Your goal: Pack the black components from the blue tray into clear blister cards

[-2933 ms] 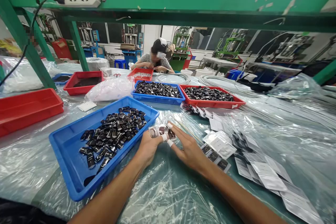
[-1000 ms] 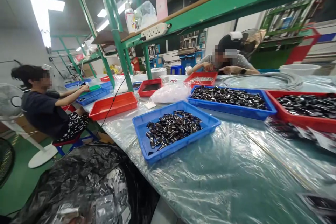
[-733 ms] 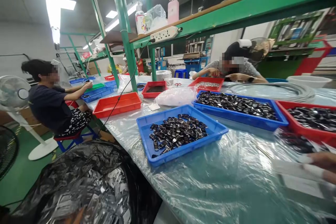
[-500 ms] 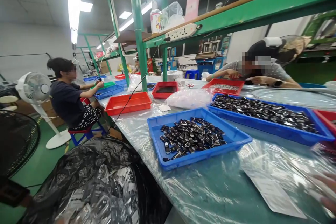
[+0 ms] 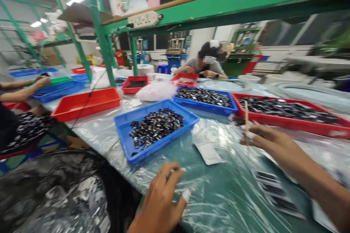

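My left hand (image 5: 162, 200) hovers over the plastic-covered front of the table, fingers slightly bent and thumb apart, with nothing in it. A white wrap covers its thumb tip. Farther right, my right hand (image 5: 269, 140) pinches a thin wooden stick (image 5: 247, 120) that points upward; motion blurs it a little. Beyond my left hand is a blue tray (image 5: 128, 149) with a heap of small black pieces (image 5: 155, 127). A white packet (image 5: 208, 153) lies flat between my hands. Below my right forearm rests a clear sheet with dark rectangular pieces (image 5: 277, 191).
Behind are another blue tray (image 5: 207, 108) and a long red tray (image 5: 295, 122), both full of black pieces. A red tray (image 5: 87, 103) stands left. A black bag of clear scraps (image 5: 79, 204) is at lower left. A green shelf beam (image 5: 218, 9) crosses above. Two co-workers sit nearby.
My view has swung to the right. My left hand has come into view over the table, and my right hand, blurred at the edge before, now shows with the stick.
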A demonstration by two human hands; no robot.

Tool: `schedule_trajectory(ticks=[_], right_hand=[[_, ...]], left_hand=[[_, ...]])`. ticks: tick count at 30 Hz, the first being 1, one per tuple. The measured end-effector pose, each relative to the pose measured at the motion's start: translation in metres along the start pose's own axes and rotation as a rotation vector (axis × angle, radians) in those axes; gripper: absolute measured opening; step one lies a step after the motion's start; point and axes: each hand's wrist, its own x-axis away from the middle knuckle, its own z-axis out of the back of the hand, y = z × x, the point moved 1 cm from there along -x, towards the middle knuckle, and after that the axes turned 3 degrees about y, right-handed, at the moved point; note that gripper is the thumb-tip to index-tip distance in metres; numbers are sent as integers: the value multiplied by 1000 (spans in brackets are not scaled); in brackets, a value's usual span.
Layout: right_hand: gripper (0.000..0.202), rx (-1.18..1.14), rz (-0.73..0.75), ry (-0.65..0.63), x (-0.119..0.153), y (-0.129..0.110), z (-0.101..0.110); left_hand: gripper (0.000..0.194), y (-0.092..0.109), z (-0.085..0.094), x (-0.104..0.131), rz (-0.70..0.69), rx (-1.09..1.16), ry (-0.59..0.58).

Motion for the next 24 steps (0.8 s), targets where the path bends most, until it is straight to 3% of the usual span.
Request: schedule_trajectory(ticks=[2, 4, 7, 10, 14, 17, 21, 24], right_hand=[[23, -419, -134, 53, 9, -19, -16], [17, -682, -226, 13, 16, -27, -39], [30, -801, -267, -36, 18, -24, -67], [36, -810, -299, -61, 14, -18, -81], [26, -793, -372, -122, 7, -19, -94], [34, -787, -300, -36, 5, -23, -104], [52, -784, -203, 26, 4, -20, -117], [55, -727, -205, 72, 5, -10, -122]], left_hand=[[45, 6, -22, -36, 37, 43, -115], [59, 9, -43, -69, 41, 47, -229], [73, 3, -67, -112, -55, 2, -464], [68, -9, -70, -138, -133, -31, -667], [62, -13, -56, -140, -160, -196, -667], [54, -3, -50, -131, -179, -363, -622], [70, 3, -58, -126, -186, -364, -532], [59, -2, -67, -125, -170, -344, -500]])
